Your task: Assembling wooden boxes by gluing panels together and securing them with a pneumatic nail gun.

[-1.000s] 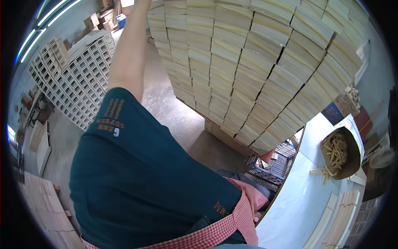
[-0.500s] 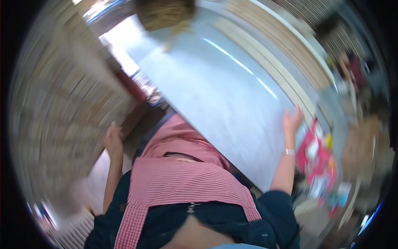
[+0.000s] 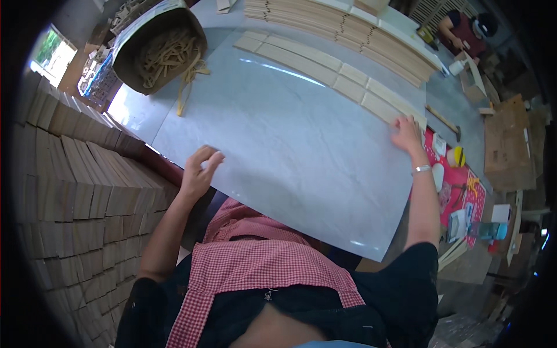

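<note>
My left hand (image 3: 200, 171) hovers over the near left edge of the pale grey, marbled tabletop (image 3: 278, 145). Its fingers are bent, with the thumb apart, and nothing shows in them. On the right, my right hand (image 3: 407, 134) is at the near end of a row of flat, light wooden strips (image 3: 331, 75). Its slightly bent fingers reach the strip's end, and they look apart rather than wrapped around it. The strips lie side by side, running diagonally across the far part of the table.
Stacked wooden boards (image 3: 348, 32) lie behind the strips. An open carton (image 3: 130, 64) holds tan bands, some hanging out. Wooden blocks (image 3: 87, 180) are piled high at left. At right are a hammer (image 3: 444, 122), a red dotted cloth (image 3: 473, 203) and another person (image 3: 464, 35).
My view has turned and steadied from a blur. My left hand has risen from beside the block pile to the table edge. My right hand has come to the strips' end, its fingers less spread.
</note>
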The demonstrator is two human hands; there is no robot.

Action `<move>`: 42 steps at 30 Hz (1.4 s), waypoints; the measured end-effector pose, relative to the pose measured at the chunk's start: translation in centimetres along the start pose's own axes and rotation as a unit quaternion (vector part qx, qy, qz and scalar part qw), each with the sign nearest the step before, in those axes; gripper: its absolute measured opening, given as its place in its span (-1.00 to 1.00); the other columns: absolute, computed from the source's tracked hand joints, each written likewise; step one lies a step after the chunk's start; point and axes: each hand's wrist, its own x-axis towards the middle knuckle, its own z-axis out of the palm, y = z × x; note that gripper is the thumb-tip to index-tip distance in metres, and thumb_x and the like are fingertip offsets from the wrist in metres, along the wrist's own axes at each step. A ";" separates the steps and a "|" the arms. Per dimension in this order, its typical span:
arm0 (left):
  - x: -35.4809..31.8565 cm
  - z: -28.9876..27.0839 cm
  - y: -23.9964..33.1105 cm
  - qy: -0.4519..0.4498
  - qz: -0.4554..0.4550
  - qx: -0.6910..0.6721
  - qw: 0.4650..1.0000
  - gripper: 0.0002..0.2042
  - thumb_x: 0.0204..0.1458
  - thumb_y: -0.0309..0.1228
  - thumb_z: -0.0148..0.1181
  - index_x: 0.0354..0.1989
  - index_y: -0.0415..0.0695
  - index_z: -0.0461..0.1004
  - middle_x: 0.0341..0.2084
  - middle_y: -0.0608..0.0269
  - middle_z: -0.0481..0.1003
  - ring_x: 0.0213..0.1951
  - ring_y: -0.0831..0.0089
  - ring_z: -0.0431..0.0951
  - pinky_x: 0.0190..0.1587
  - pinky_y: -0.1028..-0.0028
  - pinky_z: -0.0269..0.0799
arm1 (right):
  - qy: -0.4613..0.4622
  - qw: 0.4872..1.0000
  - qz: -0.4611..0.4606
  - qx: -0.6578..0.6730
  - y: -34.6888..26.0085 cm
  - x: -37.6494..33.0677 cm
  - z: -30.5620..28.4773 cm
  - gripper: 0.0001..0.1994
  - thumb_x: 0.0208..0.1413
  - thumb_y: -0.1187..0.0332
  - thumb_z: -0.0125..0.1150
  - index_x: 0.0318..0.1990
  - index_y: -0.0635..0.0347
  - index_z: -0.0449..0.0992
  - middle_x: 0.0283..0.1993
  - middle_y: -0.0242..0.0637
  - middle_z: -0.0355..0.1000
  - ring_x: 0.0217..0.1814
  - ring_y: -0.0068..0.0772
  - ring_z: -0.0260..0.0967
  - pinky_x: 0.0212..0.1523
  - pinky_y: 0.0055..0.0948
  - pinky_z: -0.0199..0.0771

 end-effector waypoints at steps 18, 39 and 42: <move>26.6 0.7 -5.3 0.071 0.259 0.445 0.854 -0.35 -0.05 -0.61 0.14 0.32 -0.03 0.25 0.39 0.12 0.18 0.22 0.06 0.39 0.23 0.16 0.34 | 0.054 0.987 -0.131 0.081 -3.8 -13.9 -5.7 -0.77 0.02 0.54 0.17 -0.13 0.21 0.44 -0.17 -0.17 0.39 -0.14 -0.02 0.37 -0.13 -0.17 0.42; 15.1 -1.5 -1.2 -0.259 0.126 0.489 0.823 -0.80 0.08 -0.48 0.11 -0.13 -0.09 0.57 -0.21 0.10 0.63 -0.16 0.09 0.61 -0.15 0.20 0.52 | 0.053 0.979 -0.056 0.188 -13.2 -18.5 -1.3 -0.73 0.10 0.40 0.19 -0.02 0.18 0.52 -0.30 -0.11 0.56 -0.40 0.01 0.47 -0.32 -0.04 0.46; 13.4 -1.6 -1.3 -0.261 0.129 0.460 0.839 -0.78 0.08 -0.48 0.09 -0.11 -0.11 0.56 -0.21 0.07 0.62 -0.17 0.07 0.61 -0.15 0.19 0.53 | 0.039 0.963 -0.105 0.245 -16.8 -19.0 -1.0 -0.76 0.08 0.40 0.22 -0.07 0.19 0.53 -0.34 -0.14 0.55 -0.41 -0.04 0.46 -0.33 -0.10 0.45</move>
